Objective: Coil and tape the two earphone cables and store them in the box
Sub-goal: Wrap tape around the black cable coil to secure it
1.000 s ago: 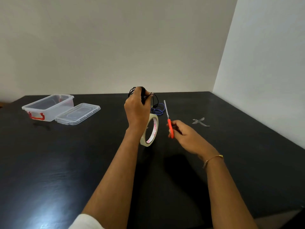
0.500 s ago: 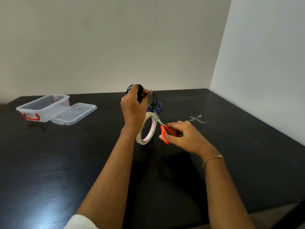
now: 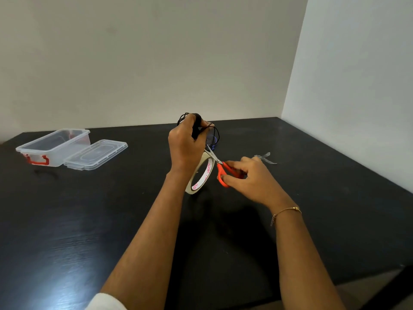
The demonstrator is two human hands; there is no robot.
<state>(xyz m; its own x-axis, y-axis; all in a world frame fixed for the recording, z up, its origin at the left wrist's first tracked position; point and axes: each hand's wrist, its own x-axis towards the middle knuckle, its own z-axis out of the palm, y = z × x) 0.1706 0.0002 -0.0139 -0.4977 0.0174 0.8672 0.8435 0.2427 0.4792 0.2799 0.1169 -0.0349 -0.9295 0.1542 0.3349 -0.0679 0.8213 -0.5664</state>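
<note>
Head cam, fwd-down, table (image 3: pixel 89 220) close

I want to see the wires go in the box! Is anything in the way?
Nothing visible. The black cable coil is in the left hand; the table between it and the open box looks bare, and the lid lies beside the box.

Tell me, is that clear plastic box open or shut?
Open: the box has no cover on, and its lid lies on the table beside it.
</note>
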